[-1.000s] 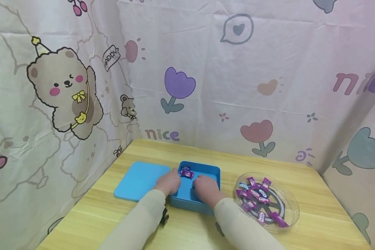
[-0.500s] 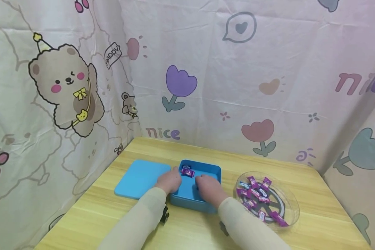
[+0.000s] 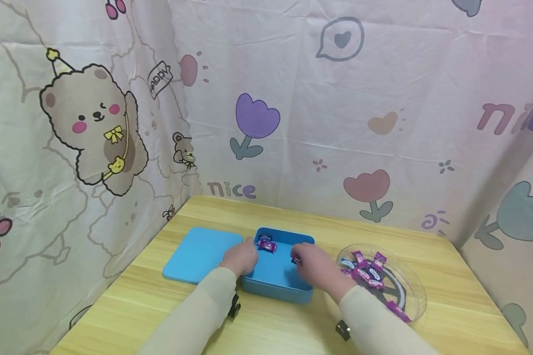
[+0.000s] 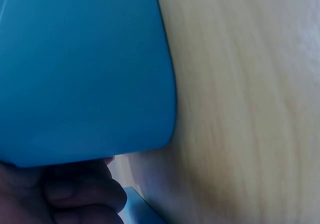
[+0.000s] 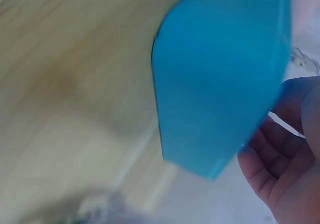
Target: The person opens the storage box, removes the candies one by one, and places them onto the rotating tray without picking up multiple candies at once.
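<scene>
In the head view, an open blue box [image 3: 275,291] stands mid-table, with a few wrapped candies [image 3: 267,246] in its back left corner. My left hand [image 3: 241,257] grips the left wall of this box; in the left wrist view its curled fingers [image 4: 85,194] lie against the box wall. Over the right part of the box, my right hand [image 3: 315,266] pinches a small dark-wrapped candy [image 3: 295,260] at its fingertips. The right wrist view shows bent fingers [image 5: 260,169] beside the box wall, but the candy is hidden there.
Left of the box lies a flat light-blue lid [image 3: 200,254]. A clear round dish [image 3: 419,296] holding several purple and blue wrapped candies stands to the right, partly behind the right forearm. A printed curtain [image 3: 293,74] hangs behind the wooden table [image 3: 266,330].
My right hand has moved right, from the middle of the box toward its right wall, and a candy now shows at its fingertips. The left hand and the box stay nearly in place.
</scene>
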Available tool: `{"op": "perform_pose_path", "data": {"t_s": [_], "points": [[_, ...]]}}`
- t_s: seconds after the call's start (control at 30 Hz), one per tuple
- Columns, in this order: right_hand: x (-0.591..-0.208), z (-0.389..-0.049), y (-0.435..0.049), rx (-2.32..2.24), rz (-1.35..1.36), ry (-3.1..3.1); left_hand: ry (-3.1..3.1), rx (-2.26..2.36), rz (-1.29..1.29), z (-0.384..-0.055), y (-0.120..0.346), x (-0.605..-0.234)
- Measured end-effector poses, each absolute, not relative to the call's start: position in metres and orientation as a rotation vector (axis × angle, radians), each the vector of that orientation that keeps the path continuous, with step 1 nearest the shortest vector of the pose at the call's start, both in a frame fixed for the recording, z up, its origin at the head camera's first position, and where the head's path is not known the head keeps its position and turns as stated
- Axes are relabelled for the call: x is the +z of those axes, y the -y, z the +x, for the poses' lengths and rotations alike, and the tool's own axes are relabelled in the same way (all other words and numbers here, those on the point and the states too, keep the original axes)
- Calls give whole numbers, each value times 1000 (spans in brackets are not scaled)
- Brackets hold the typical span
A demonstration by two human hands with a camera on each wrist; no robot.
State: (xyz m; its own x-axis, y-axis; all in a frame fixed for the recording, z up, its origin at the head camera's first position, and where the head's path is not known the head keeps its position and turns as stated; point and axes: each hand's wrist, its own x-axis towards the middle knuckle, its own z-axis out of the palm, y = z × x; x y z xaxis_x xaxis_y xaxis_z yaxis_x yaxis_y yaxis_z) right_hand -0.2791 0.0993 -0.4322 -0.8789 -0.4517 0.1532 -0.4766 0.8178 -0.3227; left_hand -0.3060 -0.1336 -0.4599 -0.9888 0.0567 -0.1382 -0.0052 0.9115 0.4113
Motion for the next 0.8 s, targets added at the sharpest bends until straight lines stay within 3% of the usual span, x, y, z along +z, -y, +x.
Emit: {"op": "perform_pose_path", "data": {"t_s": [0.33,0.8], "points": [[-418,-260,-188,569,474,2900,-2908,683,32,-308,133,-462],[-427,-238,-292,517,304,3063,-2894,703,33,-306,134,-458]]}}
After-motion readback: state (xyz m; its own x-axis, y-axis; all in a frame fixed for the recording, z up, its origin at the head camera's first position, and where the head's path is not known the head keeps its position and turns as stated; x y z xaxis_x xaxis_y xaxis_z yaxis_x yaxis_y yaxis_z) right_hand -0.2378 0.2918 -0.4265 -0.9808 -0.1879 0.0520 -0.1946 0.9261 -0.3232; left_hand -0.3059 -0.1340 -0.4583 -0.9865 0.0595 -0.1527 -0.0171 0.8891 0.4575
